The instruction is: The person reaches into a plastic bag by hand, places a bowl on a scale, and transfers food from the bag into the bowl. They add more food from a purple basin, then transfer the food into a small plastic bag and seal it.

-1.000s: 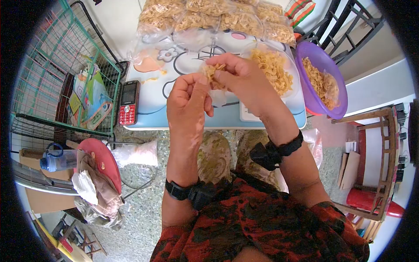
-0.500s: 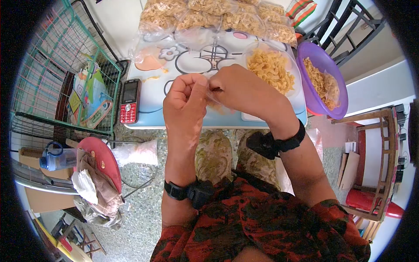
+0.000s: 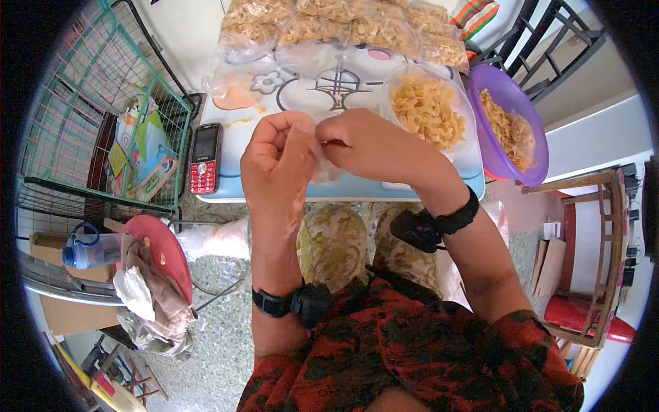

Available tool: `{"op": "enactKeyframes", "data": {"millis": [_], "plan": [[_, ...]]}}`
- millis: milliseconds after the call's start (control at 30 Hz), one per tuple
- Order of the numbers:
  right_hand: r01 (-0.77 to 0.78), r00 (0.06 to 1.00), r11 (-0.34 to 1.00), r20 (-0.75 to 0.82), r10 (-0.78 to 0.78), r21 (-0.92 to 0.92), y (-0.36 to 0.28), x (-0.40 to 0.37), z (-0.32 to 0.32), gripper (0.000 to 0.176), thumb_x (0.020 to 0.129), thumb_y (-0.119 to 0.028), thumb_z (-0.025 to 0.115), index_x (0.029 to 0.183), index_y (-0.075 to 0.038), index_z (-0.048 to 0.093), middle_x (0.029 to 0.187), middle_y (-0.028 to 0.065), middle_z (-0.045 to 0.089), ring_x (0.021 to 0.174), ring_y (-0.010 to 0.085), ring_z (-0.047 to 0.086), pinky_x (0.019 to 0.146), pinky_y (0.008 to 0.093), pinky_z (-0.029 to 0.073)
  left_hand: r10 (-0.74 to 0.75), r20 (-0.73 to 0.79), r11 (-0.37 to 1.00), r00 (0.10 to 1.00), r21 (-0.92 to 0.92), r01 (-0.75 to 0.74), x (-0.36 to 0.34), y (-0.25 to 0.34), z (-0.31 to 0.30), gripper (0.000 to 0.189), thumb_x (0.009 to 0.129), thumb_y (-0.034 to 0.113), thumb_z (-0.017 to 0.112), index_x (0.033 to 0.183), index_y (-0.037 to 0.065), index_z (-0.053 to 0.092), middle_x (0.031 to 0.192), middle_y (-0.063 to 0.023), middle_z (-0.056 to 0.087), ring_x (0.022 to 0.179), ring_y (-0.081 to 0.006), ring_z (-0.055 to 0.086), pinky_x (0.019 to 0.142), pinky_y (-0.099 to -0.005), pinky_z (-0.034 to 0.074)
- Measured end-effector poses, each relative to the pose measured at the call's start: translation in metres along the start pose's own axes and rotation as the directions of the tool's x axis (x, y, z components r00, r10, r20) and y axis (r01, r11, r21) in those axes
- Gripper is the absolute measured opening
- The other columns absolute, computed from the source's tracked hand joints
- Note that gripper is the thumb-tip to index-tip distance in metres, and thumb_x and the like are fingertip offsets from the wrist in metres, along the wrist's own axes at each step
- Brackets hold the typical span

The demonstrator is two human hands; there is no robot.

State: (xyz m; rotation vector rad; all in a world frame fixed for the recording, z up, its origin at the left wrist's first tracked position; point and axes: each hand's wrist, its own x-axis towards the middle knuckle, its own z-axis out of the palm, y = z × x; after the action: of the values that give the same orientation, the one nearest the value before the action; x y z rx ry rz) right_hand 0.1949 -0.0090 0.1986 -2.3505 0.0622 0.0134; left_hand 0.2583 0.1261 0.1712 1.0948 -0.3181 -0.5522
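Observation:
Over the table's near edge, my left hand (image 3: 276, 154) and my right hand (image 3: 374, 145) are close together, each with its fingers pinched on a clear plastic bag (image 3: 328, 169). The bag hangs partly hidden behind the fingers, and I cannot make out anything inside it. Just beyond my right hand sits a clear round bowl (image 3: 471, 141) of flat yellowish chips (image 3: 427, 110). Several filled clear bags (image 3: 312, 31) of similar pieces are lined up at the table's far side.
A red and black keypad phone (image 3: 205, 158) lies at the table's left edge. Right of the table stands a purple basin (image 3: 535, 127) holding more pieces. A green wire cage (image 3: 103, 89) and a red stool (image 3: 175, 257) with cloths are on the left.
Both hands have shifted slightly left, the left one more. More of the clear bag shows below the fingers, and more of the bowl is uncovered.

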Motion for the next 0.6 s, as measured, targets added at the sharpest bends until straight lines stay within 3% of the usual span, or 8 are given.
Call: {"op": "enactKeyframes", "data": {"millis": [33, 133, 233, 333, 433, 533, 600], "plan": [[-0.036, 0.999, 0.999, 0.007, 0.036, -0.007, -0.001, 0.001, 0.001, 0.015, 0.081, -0.009, 0.055, 0.079, 0.004, 0.062, 0.07, 0.0185, 0.062, 0.063, 0.029, 0.063, 0.06, 0.0386, 0.048, -0.004, 0.012, 1.0, 1.0, -0.014, 0.004, -0.003, 0.004, 0.002, 0.014, 0.094, 0.018, 0.061, 0.097, 0.005, 0.059, 0.064, 0.0062, 0.048, 0.046, -0.0004, 0.032, 0.041, -0.0183, 0.021], [0.038, 0.982, 0.947, -0.164, -0.094, -0.318, 0.001, 0.007, 0.005, 0.024, 0.081, -0.02, 0.059, 0.077, 0.002, 0.065, 0.073, 0.0222, 0.064, 0.069, 0.0406, 0.064, 0.064, 0.0468, 0.051, -0.049, 0.068, 0.996, 0.996, -0.071, 0.054, -0.005, 0.007, -0.001, 0.015, 0.094, 0.015, 0.062, 0.099, 0.001, 0.059, 0.067, 0.0051, 0.054, 0.051, 0.0007, 0.038, 0.044, -0.0161, 0.026], [-0.035, 0.962, 0.951, -0.27, -0.051, -0.306, -0.011, 0.004, 0.004, 0.02, 0.08, -0.016, 0.057, 0.08, 0.002, 0.066, 0.076, 0.0238, 0.065, 0.072, 0.0416, 0.064, 0.067, 0.0489, 0.051, -0.027, 0.014, 0.999, 1.0, 0.039, 0.026, -0.001, 0.005, -0.006, 0.015, 0.095, 0.019, 0.061, 0.096, 0.005, 0.059, 0.062, 0.0052, 0.047, 0.046, -0.0013, 0.032, 0.041, -0.0189, 0.021], [0.091, 0.941, 0.96, -0.291, -0.17, -0.264, -0.009, 0.001, 0.003, 0.021, 0.082, -0.014, 0.055, 0.088, 0.001, 0.068, 0.08, 0.0244, 0.065, 0.075, 0.0412, 0.064, 0.07, 0.0481, 0.051, -0.006, -0.086, 0.989, 0.996, 0.145, 0.018, 0.002, 0.003, -0.009, 0.016, 0.094, 0.021, 0.062, 0.096, 0.005, 0.059, 0.061, 0.0048, 0.046, 0.046, -0.002, 0.033, 0.04, -0.0193, 0.024], [0.159, 0.91, 0.949, -0.334, -0.247, -0.271, -0.016, -0.01, 0.001, 0.022, 0.084, -0.013, 0.052, 0.094, 0.001, 0.067, 0.085, 0.0233, 0.065, 0.08, 0.0399, 0.064, 0.074, 0.0462, 0.052, 0.006, -0.118, 0.996, 0.993, 0.092, 0.005, 0.005, 0.0, -0.014, 0.017, 0.094, 0.022, 0.063, 0.096, 0.005, 0.059, 0.06, 0.0046, 0.046, 0.046, -0.0027, 0.035, 0.04, -0.0197, 0.026], [0.185, 0.874, 0.973, -0.429, -0.226, -0.137, -0.017, -0.016, -0.002, 0.02, 0.084, -0.013, 0.054, 0.096, -0.001, 0.066, 0.09, 0.0191, 0.066, 0.087, 0.0367, 0.064, 0.077, 0.0447, 0.051, 0.073, -0.108, 0.992, 0.991, 0.113, -0.06, 0.006, -0.001, -0.016, 0.016, 0.094, 0.021, 0.063, 0.097, 0.006, 0.06, 0.06, 0.0044, 0.046, 0.046, -0.003, 0.036, 0.041, -0.0199, 0.028], [0.222, 0.775, 0.947, -0.548, -0.315, -0.23, -0.022, -0.015, -0.006, 0.019, 0.083, -0.012, 0.056, 0.096, -0.002, 0.065, 0.091, 0.0161, 0.067, 0.09, 0.0357, 0.063, 0.079, 0.044, 0.051, 0.085, -0.086, 0.989, 0.993, 0.124, -0.074, 0.004, 0.002, -0.015, 0.015, 0.094, 0.021, 0.063, 0.097, 0.006, 0.06, 0.06, 0.0043, 0.046, 0.046, -0.0031, 0.036, 0.041, -0.0199, 0.028]]}}
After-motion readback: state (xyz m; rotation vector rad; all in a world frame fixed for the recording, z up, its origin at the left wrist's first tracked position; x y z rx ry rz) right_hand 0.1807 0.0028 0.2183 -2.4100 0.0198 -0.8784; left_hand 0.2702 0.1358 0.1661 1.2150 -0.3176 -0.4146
